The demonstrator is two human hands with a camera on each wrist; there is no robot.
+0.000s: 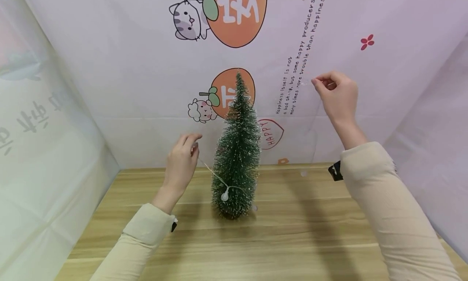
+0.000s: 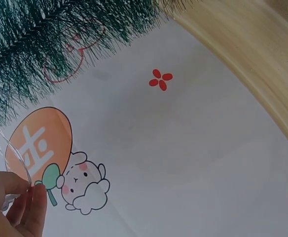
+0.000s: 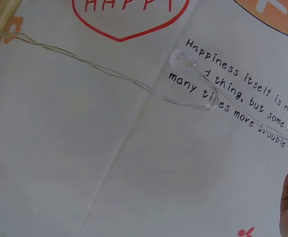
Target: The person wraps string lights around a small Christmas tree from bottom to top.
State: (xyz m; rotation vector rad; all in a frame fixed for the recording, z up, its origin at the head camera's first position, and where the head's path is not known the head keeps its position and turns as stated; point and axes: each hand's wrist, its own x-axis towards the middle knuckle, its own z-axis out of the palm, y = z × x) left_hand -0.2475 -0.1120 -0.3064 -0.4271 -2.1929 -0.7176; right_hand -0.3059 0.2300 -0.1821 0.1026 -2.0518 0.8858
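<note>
A small green artificial Christmas tree (image 1: 237, 151) with frosted tips stands upright on the table. Across its lower front runs the thin wire of a string light, with a clear bulb (image 1: 224, 196) hanging there. My left hand (image 1: 181, 161), at the tree's left, pinches the wire between thumb and fingertips, as the left wrist view shows with the wire (image 2: 17, 154) rising from the hand (image 2: 18, 207). Raised to the right of the tree, my right hand (image 1: 338, 94) pinches another stretch of the string light. In the right wrist view, twisted wire (image 3: 126, 78) with clear round bulbs (image 3: 183, 60) leads to its fingertips.
The wood-grain table (image 1: 292, 240) meets a white printed backdrop (image 1: 146, 69) close behind the tree. Pale sheets (image 1: 44, 130) hang at both sides. A clear bulb (image 1: 304, 173) shows near the table's back edge, right of the tree.
</note>
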